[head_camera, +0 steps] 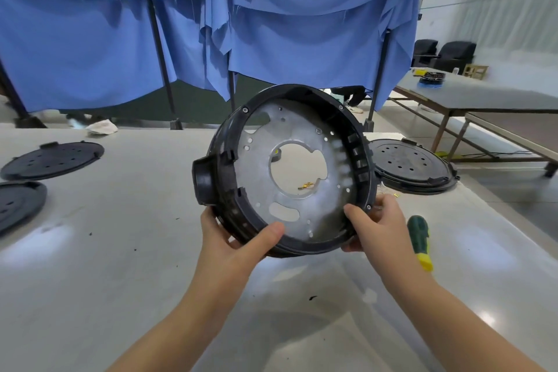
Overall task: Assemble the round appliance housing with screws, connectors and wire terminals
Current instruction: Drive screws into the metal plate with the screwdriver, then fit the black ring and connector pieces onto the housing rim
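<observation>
From the head view, you hold the housing [290,169] up off the counter [120,251], tilted so its open face looks back at you. Your left hand [232,246] grips the near-left rim with the thumb hooked inside; your right hand [374,228] grips the near-right rim, thumb pressed on the metal plate [302,136] within. Both hands sit at the low edge, so the housing rises away from them, its round knob [203,178] pointing left. The screwdriver [419,240] lies on the counter just right of your right hand, clearly the nearer hand for it, its long axis running near to far. Small brass terminals [308,185] show through the plate's centre hole, lying farther off on the counter. Black lids [410,164] rest on the counter, right and far left. Blue cloth [211,24] hangs behind; another table [483,96] stands far right.
</observation>
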`<action>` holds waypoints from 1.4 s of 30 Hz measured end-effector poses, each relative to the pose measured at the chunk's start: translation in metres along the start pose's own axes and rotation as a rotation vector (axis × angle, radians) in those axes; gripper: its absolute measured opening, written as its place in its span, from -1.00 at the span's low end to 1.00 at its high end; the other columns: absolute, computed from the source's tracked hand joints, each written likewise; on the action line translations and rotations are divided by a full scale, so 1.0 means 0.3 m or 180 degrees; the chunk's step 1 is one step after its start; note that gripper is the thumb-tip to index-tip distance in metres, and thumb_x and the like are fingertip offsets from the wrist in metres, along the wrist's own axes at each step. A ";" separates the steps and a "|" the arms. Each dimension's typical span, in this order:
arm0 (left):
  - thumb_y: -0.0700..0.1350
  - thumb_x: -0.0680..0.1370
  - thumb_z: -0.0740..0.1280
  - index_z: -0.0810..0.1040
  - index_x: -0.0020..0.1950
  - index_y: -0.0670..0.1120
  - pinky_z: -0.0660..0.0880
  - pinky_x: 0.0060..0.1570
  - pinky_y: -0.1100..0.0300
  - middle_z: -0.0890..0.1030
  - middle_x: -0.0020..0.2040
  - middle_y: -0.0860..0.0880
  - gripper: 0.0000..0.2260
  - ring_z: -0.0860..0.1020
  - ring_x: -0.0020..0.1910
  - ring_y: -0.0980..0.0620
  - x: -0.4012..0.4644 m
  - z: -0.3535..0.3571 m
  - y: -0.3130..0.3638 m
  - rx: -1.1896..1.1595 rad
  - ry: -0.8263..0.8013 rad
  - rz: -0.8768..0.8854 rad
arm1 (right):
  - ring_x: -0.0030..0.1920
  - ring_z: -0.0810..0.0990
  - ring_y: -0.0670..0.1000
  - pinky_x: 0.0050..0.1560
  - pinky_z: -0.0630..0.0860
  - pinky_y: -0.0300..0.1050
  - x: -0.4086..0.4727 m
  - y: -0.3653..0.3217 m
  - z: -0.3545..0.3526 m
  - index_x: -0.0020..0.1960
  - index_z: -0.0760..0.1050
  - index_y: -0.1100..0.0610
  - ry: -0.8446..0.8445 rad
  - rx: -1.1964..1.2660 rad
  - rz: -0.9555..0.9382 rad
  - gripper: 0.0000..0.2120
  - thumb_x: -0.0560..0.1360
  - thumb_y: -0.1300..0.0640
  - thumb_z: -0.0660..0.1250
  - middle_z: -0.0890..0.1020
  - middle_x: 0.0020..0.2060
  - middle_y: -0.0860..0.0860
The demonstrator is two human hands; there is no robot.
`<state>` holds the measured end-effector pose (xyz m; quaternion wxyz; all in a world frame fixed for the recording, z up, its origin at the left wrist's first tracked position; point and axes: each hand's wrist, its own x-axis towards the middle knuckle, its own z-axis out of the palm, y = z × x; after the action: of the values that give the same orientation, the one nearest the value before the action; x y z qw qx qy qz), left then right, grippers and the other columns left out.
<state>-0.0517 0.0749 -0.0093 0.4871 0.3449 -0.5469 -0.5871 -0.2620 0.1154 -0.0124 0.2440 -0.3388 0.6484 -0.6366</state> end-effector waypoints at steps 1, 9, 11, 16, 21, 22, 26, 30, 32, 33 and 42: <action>0.11 0.13 0.57 0.37 0.29 0.13 0.61 0.05 0.07 0.66 0.05 0.14 -0.23 0.65 0.06 0.10 0.004 -0.005 0.005 -0.0039 0.0022 -0.0005 | -0.49 0.57 -0.05 -0.45 0.51 -0.18 -0.002 -0.006 0.000 -0.03 0.39 0.07 0.0022 -0.0072 -0.0045 -0.80 0.44 0.12 0.39 0.60 -0.22 0.11; -0.04 0.26 0.48 0.53 0.10 -0.12 0.63 -0.22 0.00 0.66 -0.21 -0.03 -0.56 0.67 -0.22 -0.02 0.074 -0.078 0.032 -0.0395 -0.0112 -0.0459 | -0.25 0.48 -0.07 -0.17 0.45 -0.11 -0.011 -0.071 -0.036 -0.08 0.43 0.05 0.0157 -0.0294 -0.0325 -0.69 0.46 -0.18 0.36 0.51 -0.24 -0.04; -0.05 0.29 0.46 0.57 -0.07 -0.10 0.61 -0.29 0.04 0.63 -0.28 -0.03 -0.73 0.65 -0.30 -0.01 0.089 -0.092 0.027 -0.0488 -0.0277 -0.0620 | -0.15 0.53 -0.06 -0.16 0.42 -0.16 -0.006 -0.084 -0.042 -0.03 0.42 0.00 0.0182 -0.0097 -0.0327 -0.72 0.47 -0.20 0.32 0.55 -0.13 -0.05; 0.03 0.17 0.52 0.63 -0.16 -0.12 0.60 -0.21 -0.02 0.58 -0.21 -0.11 -0.66 0.62 -0.26 -0.09 0.112 -0.127 0.014 -0.0439 -0.0638 -0.0973 | -0.11 0.55 -0.05 -0.19 0.47 -0.14 0.038 -0.090 -0.066 0.20 0.35 0.00 -0.0105 0.0348 0.0307 -0.65 0.51 -0.15 0.28 0.53 -0.06 -0.04; 0.07 0.25 0.48 0.57 0.08 -0.27 0.60 -0.14 -0.07 0.60 -0.09 -0.22 -0.45 0.64 -0.20 -0.15 0.140 -0.184 0.026 -0.0120 -0.0988 -0.1285 | -0.21 0.65 0.07 -0.23 0.57 -0.08 0.064 -0.089 -0.128 0.13 0.57 0.14 -0.1147 0.0413 0.0903 -0.51 0.40 -0.22 0.36 0.66 -0.18 0.09; 0.09 0.26 0.47 0.57 0.12 -0.31 0.60 -0.14 -0.06 0.60 -0.04 -0.25 -0.40 0.64 -0.17 -0.17 0.146 -0.196 0.029 -0.0082 -0.1014 -0.1345 | -0.22 0.66 0.08 -0.21 0.60 -0.06 0.065 -0.087 -0.140 0.10 0.59 0.13 -0.1335 0.0421 0.0999 -0.46 0.32 -0.25 0.39 0.67 -0.21 0.09; 0.14 0.26 0.45 0.63 0.13 -0.22 0.59 -0.20 -0.01 0.60 -0.03 -0.22 -0.42 0.60 -0.19 -0.13 0.157 -0.221 0.036 -0.0032 -0.1080 -0.1411 | -0.08 0.69 0.14 -0.09 0.64 0.02 0.079 -0.066 -0.159 0.14 0.63 0.14 -0.1803 0.0574 0.1273 -0.39 0.29 -0.29 0.36 0.69 -0.01 0.15; 0.14 0.22 0.44 0.70 -0.08 -0.05 0.57 -0.33 0.12 0.59 -0.20 -0.08 -0.61 0.57 -0.32 -0.01 0.162 -0.219 0.037 -0.0092 -0.1045 -0.1403 | -0.07 0.70 0.16 -0.15 0.62 -0.03 0.078 -0.057 -0.151 0.01 0.69 0.18 -0.1935 0.0724 0.1606 -0.38 0.28 -0.34 0.37 0.70 -0.02 0.17; 0.14 0.24 0.43 0.70 -0.13 -0.03 0.56 -0.35 0.15 0.59 -0.24 -0.05 -0.67 0.56 -0.35 0.02 0.162 -0.213 0.033 -0.0069 -0.0992 -0.1357 | 0.04 0.67 0.21 -0.04 0.61 0.02 0.071 -0.045 -0.137 0.06 0.67 0.21 -0.1954 0.0688 0.1675 -0.29 0.19 -0.35 0.47 0.67 0.06 0.20; 0.14 0.26 0.42 0.70 -0.16 -0.02 0.56 -0.35 0.16 0.59 -0.25 -0.05 -0.71 0.57 -0.35 0.02 0.163 -0.209 0.030 -0.0066 -0.0948 -0.1316 | 0.04 0.67 0.21 -0.06 0.62 0.01 0.068 -0.039 -0.129 0.07 0.67 0.21 -0.1900 0.0735 0.1716 -0.29 0.15 -0.32 0.51 0.67 0.07 0.20; 0.11 0.42 0.35 0.39 0.41 -0.01 0.54 0.05 0.15 0.57 0.13 0.05 -0.43 0.60 0.02 0.11 0.153 -0.166 0.011 0.0040 -0.0156 -0.0771 | -0.12 0.70 0.13 -0.18 0.65 -0.07 0.055 -0.025 -0.083 -0.02 0.69 0.16 -0.1423 0.0954 0.1466 -0.44 0.12 -0.19 0.46 0.71 -0.06 0.14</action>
<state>-0.0175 0.0163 -0.0082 0.3969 0.3970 -0.5167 -0.6464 -0.2903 0.1198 -0.0013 0.5641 -0.2751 0.5377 -0.5630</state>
